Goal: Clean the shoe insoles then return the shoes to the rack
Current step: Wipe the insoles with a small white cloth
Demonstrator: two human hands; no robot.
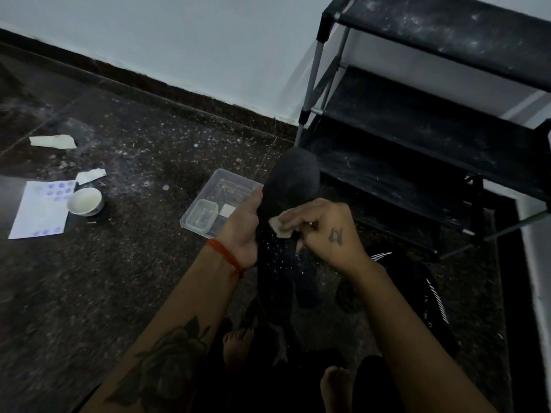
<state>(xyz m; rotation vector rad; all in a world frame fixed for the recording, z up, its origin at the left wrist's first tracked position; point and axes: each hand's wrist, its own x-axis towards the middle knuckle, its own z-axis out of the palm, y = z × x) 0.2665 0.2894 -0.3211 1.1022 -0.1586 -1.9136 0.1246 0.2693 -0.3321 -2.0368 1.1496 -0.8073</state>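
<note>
Insole (286,186): dark, elongated piece held up over the floor, toe end pointing away toward the rack; white specks scattered on its near half.
Left hand (243,225): grips the insole's left edge, thumb on the upper face, fingers wrapped behind it; red thread band at the wrist.
Right hand (322,226): fingers curled, pinching a small pale pad and pressing it against the insole's upper face.
Pad (278,228): off-white, small, partly hidden under the right fingertips; touches the insole near its middle.
Shoe rack (417,138): black tiered shelves on grey metal posts, standing against the wall at right; shelves dusted with white specks; nearest shelf just beyond the insole's toe end.
Shoe (417,290): dark, with white striped markings, lying on the floor below the right forearm, in front of the rack; details unclear in the dim light.
Clear tray (226,186): transparent plastic, on the floor just left of the left hand; holds a smaller clear box and a pale square piece.
Bowl (86,201): white, on the floor well to the left, overlapping the corner of a paper sheet.
Paper sheet (38,213): white with blue round marks, flat on the floor.
Paper scraps (53,141): two pale torn pieces on the floor beyond the bowl.
Floor (134,278): dark speckled stone, strewn with white powder.
Bare feet (238,344): visible at the bottom, between the forearms.
</note>
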